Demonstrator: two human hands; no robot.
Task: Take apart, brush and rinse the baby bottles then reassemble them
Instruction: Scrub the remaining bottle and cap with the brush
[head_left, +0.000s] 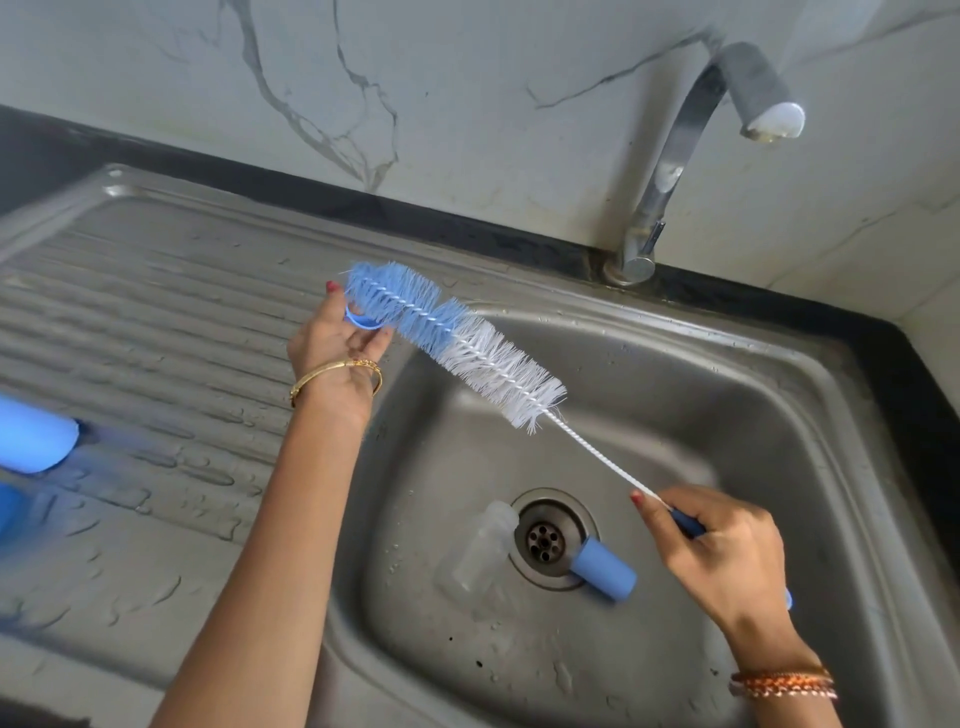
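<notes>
Bottle brush (457, 343): long axis runs diagonally, bristle head up and to the left, handle down and to the right. Bristles blue toward the tip, white toward the twisted wire stem; handle blue. The tip end lies over the inner edge of the draining board (156, 322), the rest hangs above the sink basin (727, 405).

Right hand (722, 561): grip closed around the blue handle, index finger laid along the stem. Held above the right half of the basin, near the drain (545, 540).

Left hand (337, 343): fingers pinched on a small blue ring (361, 319), raised over the basin's left rim. The brush's blue bristles are touching the ring; whether they pass through it I cannot tell.

In the basin: clear bottle body (483, 551) on its side, neck toward the drain, just left of it. Blue cap (605, 569) also on its side, just right of the drain, partly over its metal rim. The two are apart, drain between them.

Open room: basin floor is bare toward the back and right walls. Tap spout (769, 98) arches over the back right. Draining board is wet, with droplets. At its far left edge, a pale blue rounded object (36, 436), blurred and cut off by the frame.
</notes>
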